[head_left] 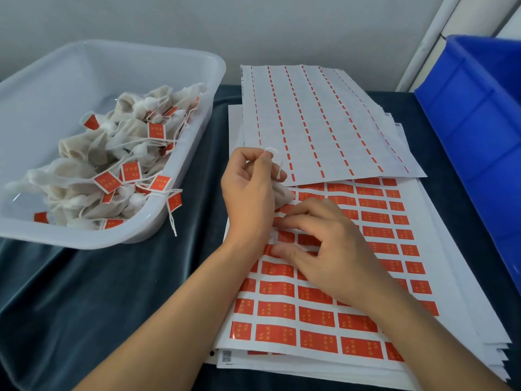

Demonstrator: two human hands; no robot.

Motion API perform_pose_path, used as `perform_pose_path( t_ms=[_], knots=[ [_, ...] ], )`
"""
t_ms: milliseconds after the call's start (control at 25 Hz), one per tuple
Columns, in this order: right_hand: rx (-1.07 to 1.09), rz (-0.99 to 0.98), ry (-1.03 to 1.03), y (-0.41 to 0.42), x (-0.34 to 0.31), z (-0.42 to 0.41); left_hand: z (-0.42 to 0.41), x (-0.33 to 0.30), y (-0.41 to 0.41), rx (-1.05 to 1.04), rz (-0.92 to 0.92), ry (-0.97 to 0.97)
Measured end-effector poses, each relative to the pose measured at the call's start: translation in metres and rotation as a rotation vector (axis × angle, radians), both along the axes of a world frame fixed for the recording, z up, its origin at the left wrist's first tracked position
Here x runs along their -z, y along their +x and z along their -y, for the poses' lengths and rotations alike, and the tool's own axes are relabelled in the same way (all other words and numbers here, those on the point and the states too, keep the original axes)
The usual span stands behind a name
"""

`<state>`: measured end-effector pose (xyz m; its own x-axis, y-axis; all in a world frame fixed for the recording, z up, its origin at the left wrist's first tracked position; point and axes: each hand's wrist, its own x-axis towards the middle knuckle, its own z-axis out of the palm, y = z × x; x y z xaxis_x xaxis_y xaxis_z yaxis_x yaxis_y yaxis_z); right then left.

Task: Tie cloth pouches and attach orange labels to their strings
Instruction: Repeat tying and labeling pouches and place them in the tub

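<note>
My left hand [249, 187] grips a small white cloth pouch [283, 194], and its fingers pinch the pouch's white string [277, 162], which loops above the fingertips. My right hand [318, 244] lies on a sheet of orange labels [318, 314], fingers bent, with thumb and forefinger picking at one label near the sheet's left side. Whether a label has come off I cannot tell.
A clear plastic tub [180, 176] at left holds several tied pouches with orange labels [107, 182] on their strings. Used label sheets [315, 119] lie behind the full sheet, on a stack of more sheets. A blue crate [479, 131] stands at right. Dark cloth [98, 300] covers the table.
</note>
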<state>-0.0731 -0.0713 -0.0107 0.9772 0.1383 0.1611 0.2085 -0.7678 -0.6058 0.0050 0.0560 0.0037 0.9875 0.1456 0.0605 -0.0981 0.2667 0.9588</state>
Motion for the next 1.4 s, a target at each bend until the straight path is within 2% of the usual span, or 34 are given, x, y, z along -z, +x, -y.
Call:
perform_pose_path(
  t_ms=[160,280,400,480,560,800,1040,1400],
  knots=[
    [-0.017,0.018,0.006,-0.006,-0.008,0.003,-0.012,-0.004,0.004,0.056,0.055,0.106],
    [-0.033,0.048,-0.114,-0.017,-0.016,0.011,-0.020,-0.010,0.004,0.190,0.071,0.451],
    [-0.088,-0.122,-0.272,-0.026,-0.018,0.011,-0.039,-0.017,-0.003,0.217,0.005,0.844],
    [-0.087,-0.211,-0.306,-0.026,-0.015,0.010,-0.055,-0.018,-0.019,0.119,-0.061,0.995],
    [-0.076,-0.203,-0.294,-0.024,-0.014,0.008,-0.067,-0.015,-0.047,0.026,-0.066,1.134],
    [-0.079,-0.101,-0.328,-0.015,-0.017,0.004,-0.052,-0.003,-0.082,0.106,-0.067,1.459],
    [-0.053,-0.080,-0.304,-0.017,-0.015,0.003,-0.034,0.002,-0.088,-0.020,-0.029,1.661],
    [-0.027,-0.102,-0.175,-0.018,-0.011,0.003,-0.025,-0.008,-0.090,-0.014,0.027,1.748]
  ],
)
